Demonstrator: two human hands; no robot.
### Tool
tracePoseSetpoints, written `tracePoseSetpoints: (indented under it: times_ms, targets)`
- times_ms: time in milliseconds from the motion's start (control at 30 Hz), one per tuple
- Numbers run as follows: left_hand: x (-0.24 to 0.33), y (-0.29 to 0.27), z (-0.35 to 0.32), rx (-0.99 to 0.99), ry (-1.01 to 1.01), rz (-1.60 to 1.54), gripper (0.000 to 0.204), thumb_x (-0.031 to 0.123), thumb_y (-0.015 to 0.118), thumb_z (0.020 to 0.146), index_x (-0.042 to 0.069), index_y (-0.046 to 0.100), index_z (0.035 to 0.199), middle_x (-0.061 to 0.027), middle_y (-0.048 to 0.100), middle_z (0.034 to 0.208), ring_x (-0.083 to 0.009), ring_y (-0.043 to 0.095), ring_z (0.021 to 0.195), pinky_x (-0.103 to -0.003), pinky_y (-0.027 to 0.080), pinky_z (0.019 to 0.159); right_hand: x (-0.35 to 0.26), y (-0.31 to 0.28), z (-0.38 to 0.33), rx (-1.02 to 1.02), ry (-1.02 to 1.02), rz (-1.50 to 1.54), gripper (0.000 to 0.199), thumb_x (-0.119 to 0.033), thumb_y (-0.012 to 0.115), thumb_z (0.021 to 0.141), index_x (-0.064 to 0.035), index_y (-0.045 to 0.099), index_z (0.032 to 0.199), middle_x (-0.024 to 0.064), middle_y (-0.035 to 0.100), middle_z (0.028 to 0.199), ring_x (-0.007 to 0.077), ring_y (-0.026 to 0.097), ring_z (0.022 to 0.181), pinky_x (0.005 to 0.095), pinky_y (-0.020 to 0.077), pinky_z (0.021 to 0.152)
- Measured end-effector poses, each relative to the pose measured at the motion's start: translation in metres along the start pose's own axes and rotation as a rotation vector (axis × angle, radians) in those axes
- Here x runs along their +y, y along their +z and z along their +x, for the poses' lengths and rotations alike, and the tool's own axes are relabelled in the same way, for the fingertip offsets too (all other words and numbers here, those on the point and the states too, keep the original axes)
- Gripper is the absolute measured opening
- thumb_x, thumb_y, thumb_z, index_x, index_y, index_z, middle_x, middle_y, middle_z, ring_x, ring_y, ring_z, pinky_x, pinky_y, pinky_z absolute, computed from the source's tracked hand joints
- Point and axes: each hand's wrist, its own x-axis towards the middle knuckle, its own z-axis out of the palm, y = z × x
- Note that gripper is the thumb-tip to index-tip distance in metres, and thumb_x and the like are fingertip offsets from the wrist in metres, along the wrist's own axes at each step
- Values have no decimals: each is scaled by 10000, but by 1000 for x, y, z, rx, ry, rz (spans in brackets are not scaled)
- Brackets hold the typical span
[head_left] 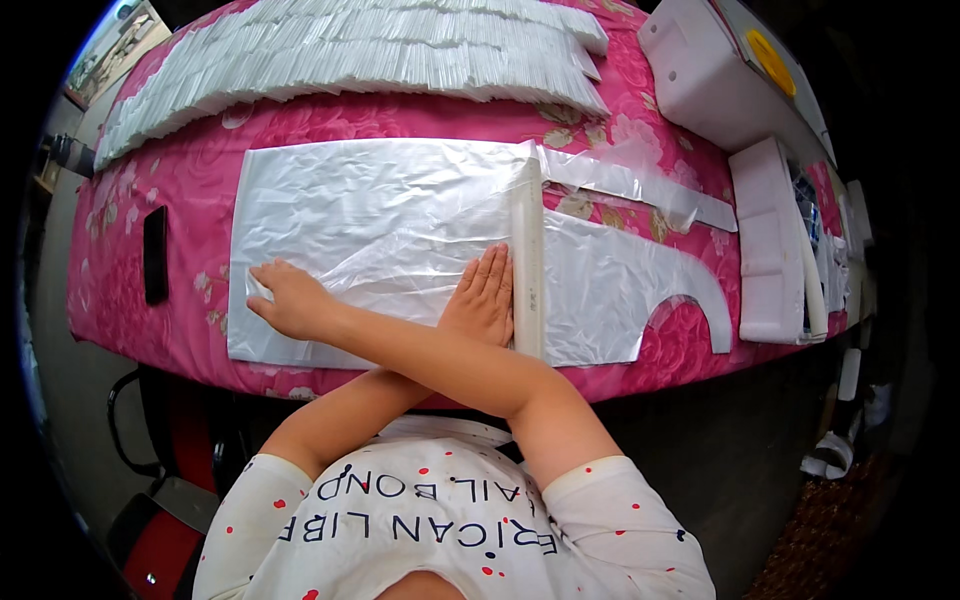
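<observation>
A silvery white plastic bag (380,190) lies flat on the table, with handle-like strips (710,300) at its right end. Across it runs a long off-white bar (528,250), front to back. My forearms cross, the right one over the left. My left hand (482,305) presses flat on the plastic, fingers together and stretched out, their side against the bar. Toward the bag's left edge, my right hand (290,298) rests on the plastic with thumb and fingers apart. I see nothing held in either hand.
Long rows of folded white plastic (350,60) line the far side of the pink floral tablecloth (200,185). A black phone (155,255) lies at the left. White foam boxes (690,60) stand at the right, near a yellow ring (770,62). A black-and-red chair (185,430) is lower left.
</observation>
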Motion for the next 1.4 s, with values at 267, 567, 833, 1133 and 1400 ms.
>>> tracePoseSetpoints:
  times_ms: [267, 567, 833, 1133, 1400]
  targets:
    - [-2, -11, -1, 161, 112, -156, 623, 195, 436, 816, -110, 250, 1326, -271, 209, 1409, -371, 155, 1342, -456, 134, 1090, 10, -157, -118, 298, -231, -309, 396, -157, 610, 794, -8, 533, 1153, 156, 548, 1173, 328, 466, 1157, 401, 377, 965]
    - [-6, -7, -7, 167, 20, -239, 806, 152, 490, 732, -107, 65, 1367, -280, 103, 1435, -384, 86, 1353, -449, 75, 1100, 32, -225, -225, -77, -81, -776, 543, -343, 562, 815, -57, 461, 1265, 137, 390, 1356, 305, 351, 1264, 412, 295, 1024]
    - [-83, -75, -68, 465, -160, -291, 712, 105, 560, 813, -24, 158, 1387, -185, 203, 1437, -329, 160, 1342, -398, 127, 1093, 23, -147, -158, -230, -82, -843, 601, -515, 390, 870, -98, 442, 1300, 113, 296, 1427, 283, 174, 1353, 495, 67, 1084]
    - [-129, -130, -215, 674, -562, -400, 488, 216, 323, 935, -19, 264, 1358, -159, 312, 1391, -276, 277, 1295, -355, 202, 1061, -47, -91, -64, -200, -296, 143, 367, -317, 465, 915, -28, 570, 1116, 127, 570, 1157, 287, 468, 1158, 380, 350, 984]
    - [-98, -130, -264, 607, -686, -441, 496, 150, 446, 892, -23, 307, 1336, -171, 339, 1373, -284, 356, 1242, -354, 283, 1016, 15, -78, -14, -375, -615, -709, 441, -365, 498, 865, -89, 518, 1208, 139, 441, 1307, 288, 321, 1276, 444, 227, 1056]
